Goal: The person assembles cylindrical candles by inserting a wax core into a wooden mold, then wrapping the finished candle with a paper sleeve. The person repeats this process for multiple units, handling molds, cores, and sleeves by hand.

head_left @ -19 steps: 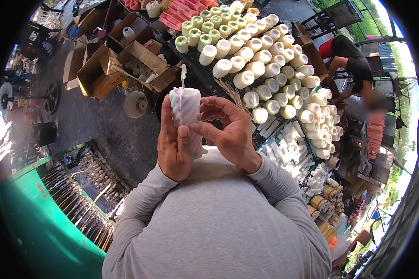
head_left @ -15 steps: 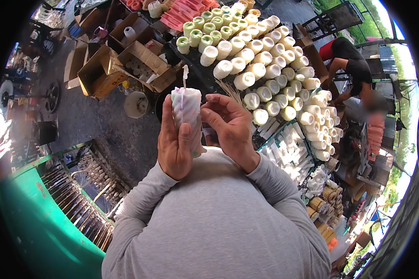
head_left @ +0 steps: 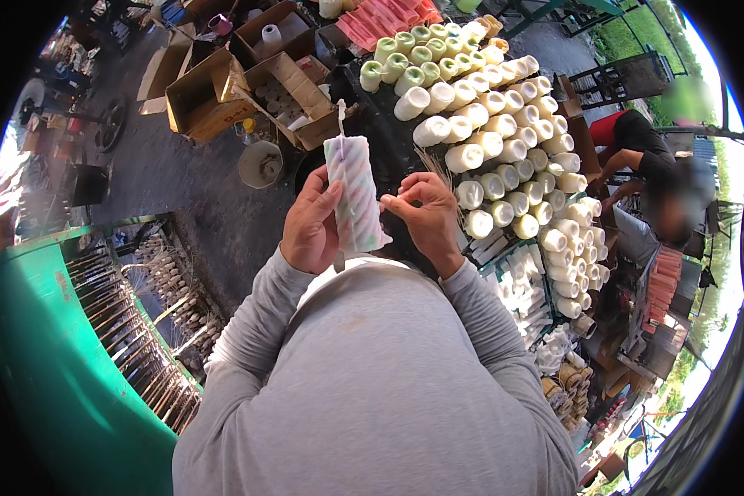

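A pillar candle (head_left: 355,192) with spiral ridges, white with pale pink, green and lilac streaks, stands almost upright before my chest. From its top rises a long wick (head_left: 341,118) coated in white wax. My left hand (head_left: 312,221) holds the candle from the left, thumb on the near side, other fingers mostly hidden behind it. My right hand (head_left: 427,217) is just right of the candle, its thumb and index finger pinched together close to the candle's side. Whatever lies in that pinch is too small to make out.
Many cream candles (head_left: 504,124) lie and stand in rows on a dark table, with green-topped ones (head_left: 409,78) and pink pieces (head_left: 380,23) behind. Cardboard boxes (head_left: 207,97) and a bucket (head_left: 260,164) stand far left. A green metal frame (head_left: 50,331) is at left. A person (head_left: 636,157) bends at right.
The candle has been turned, so its ridged side faces me and its top seam has shifted. My left hand has slid lower behind it. The view has swung, moving the surroundings rightward.
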`<state>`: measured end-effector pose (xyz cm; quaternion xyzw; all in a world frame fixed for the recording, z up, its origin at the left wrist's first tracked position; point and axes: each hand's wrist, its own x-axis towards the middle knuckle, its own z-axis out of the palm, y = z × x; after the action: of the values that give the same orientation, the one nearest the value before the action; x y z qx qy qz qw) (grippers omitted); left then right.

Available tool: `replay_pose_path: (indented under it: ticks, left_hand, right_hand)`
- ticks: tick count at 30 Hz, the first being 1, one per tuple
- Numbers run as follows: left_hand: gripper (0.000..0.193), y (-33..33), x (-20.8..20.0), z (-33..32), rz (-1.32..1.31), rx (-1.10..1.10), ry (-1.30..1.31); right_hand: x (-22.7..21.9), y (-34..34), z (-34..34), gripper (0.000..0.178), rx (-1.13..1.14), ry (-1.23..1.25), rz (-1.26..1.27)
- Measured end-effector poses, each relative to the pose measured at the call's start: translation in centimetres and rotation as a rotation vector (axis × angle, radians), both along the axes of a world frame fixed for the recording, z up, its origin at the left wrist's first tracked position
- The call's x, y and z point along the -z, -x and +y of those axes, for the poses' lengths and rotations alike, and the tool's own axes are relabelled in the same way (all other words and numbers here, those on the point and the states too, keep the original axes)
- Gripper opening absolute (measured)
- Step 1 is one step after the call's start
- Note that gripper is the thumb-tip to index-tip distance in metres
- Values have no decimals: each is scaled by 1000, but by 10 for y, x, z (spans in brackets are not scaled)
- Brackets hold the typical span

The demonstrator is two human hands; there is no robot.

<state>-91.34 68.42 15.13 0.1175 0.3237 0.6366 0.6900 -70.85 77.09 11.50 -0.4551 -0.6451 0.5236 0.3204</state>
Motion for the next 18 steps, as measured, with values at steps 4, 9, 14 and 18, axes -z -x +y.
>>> replay_pose_path:
  ticks: [4, 9, 14, 18]
  left_hand:
    - [54, 23, 14, 2, 66, -91, 83]
    - [54, 44, 19, -8, -158, -115, 98]
    - [58, 47, 32, -3, -22, -114, 210]
    - [57, 58, 45, 2, -41, -76, 245]
  right_hand:
    - [13, 15, -3, 16, -279, 126, -170]
    - [-24, 27, -19, 30, -380, 186, -110]
    - [-47, 56, -28, 24, -548, -737, -457]
    - [-41, 70, -34, 24, -484, -911, -505]
